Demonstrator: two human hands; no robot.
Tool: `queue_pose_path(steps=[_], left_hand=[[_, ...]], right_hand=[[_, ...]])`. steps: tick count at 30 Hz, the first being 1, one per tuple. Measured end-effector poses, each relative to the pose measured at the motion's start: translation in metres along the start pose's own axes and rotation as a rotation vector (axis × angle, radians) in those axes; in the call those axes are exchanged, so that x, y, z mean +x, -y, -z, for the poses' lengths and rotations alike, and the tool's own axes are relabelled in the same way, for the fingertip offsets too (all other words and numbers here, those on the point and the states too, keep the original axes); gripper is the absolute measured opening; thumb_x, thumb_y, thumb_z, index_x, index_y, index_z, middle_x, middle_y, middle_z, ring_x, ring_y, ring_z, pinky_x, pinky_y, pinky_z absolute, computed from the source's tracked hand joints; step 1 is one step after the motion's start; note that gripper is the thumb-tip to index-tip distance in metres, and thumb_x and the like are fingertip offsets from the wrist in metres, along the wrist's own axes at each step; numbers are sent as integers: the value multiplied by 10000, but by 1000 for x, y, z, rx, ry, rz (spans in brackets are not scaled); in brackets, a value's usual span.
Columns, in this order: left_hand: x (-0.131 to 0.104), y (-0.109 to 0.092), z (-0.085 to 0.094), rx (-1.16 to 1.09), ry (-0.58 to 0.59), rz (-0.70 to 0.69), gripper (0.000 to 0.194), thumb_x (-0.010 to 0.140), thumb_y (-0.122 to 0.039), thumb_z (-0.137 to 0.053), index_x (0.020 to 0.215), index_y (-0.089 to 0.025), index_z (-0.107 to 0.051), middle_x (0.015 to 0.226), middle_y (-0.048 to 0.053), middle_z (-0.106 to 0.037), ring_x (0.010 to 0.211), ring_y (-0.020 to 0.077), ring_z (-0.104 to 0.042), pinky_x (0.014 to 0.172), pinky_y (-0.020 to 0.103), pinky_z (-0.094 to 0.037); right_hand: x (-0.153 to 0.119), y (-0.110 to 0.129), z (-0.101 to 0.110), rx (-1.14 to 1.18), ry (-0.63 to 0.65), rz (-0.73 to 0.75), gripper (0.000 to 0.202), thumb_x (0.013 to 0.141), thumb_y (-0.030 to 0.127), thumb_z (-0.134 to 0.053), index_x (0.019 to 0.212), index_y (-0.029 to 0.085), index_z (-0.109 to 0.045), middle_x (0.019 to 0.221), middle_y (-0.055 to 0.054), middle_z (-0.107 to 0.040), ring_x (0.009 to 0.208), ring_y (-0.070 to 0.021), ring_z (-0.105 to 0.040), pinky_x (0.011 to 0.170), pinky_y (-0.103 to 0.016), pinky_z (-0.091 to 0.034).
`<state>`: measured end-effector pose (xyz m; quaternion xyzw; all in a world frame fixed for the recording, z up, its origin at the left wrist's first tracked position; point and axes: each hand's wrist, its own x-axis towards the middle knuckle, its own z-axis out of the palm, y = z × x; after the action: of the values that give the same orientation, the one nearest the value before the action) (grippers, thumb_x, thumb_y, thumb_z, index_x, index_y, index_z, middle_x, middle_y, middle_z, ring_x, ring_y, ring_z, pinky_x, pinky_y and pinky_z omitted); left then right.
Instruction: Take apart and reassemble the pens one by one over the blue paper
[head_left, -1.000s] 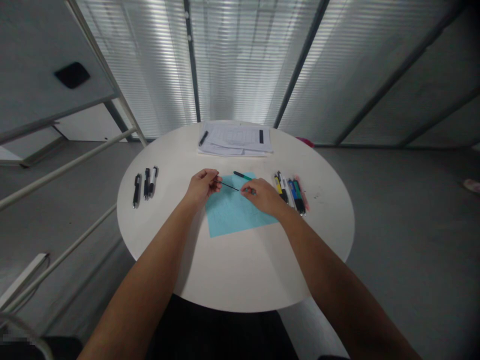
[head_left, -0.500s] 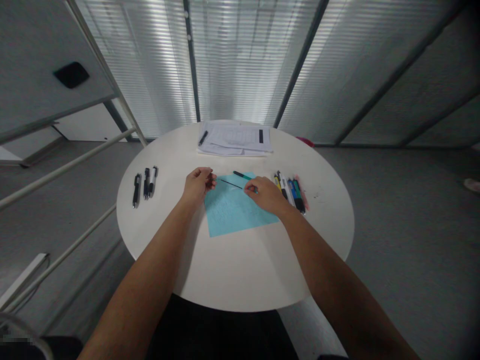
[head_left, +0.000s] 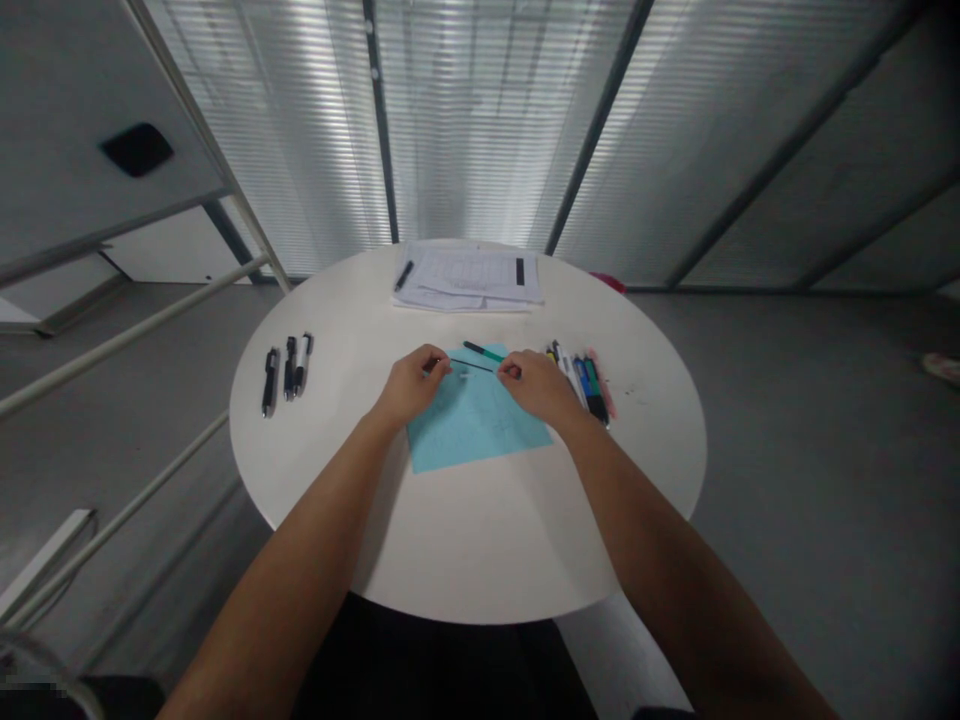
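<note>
A thin dark pen refill (head_left: 474, 366) stretches between my two hands, above a light-blue sheet (head_left: 480, 430). My left hand (head_left: 414, 383) pinches its left end between thumb and fingers. At the other end, my right hand (head_left: 536, 382) is closed on it with the fingertips. Just behind the refill lies a green and black pen barrel (head_left: 482, 350), partly hidden by my right hand. A small pale piece (head_left: 465, 376) shows on the sheet beneath the refill; I cannot make out what it is.
Several pens and markers (head_left: 592, 385) lie right of the sheet, partly behind my right hand. Three black and white pens (head_left: 289, 372) are at the left. A paper stack (head_left: 469, 280) with a dark pen (head_left: 404, 276) on it is at the far side of the round white table (head_left: 480, 560).
My left hand has moved right, closer to my right hand, and its fingers have closed on the refill's left end. Less of the refill shows between the hands.
</note>
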<state>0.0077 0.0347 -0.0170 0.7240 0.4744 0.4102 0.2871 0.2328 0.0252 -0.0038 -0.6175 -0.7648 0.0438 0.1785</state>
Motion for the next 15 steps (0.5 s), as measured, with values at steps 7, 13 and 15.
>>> queue_pose_path(steps=[7,13,15], left_hand=[[1,-1,0,19,22,-3,193,847,-334,-552,893,-208,-690,854,57,-706,801,176,-625,793,310,-472],[0,-2,0,-166,-63,59,181,762,-252,-658,939,-239,-691,921,88,-705,883,217,-632,889,365,-453],[0,-3,2,-191,-77,83,173,722,-210,-685,892,-241,-683,919,88,-699,924,231,-623,915,379,-444]], right_hand=[[1,0,-1,3,9,16,138,845,245,-546,836,203,-678,835,-48,-662,784,-168,-570,731,-279,-400],[1,-1,-2,18,14,20,130,840,245,-559,838,203,-681,831,-51,-666,772,-171,-569,733,-291,-401],[1,-1,-1,25,12,20,127,839,244,-562,847,203,-682,835,-51,-668,778,-172,-571,741,-293,-403]])
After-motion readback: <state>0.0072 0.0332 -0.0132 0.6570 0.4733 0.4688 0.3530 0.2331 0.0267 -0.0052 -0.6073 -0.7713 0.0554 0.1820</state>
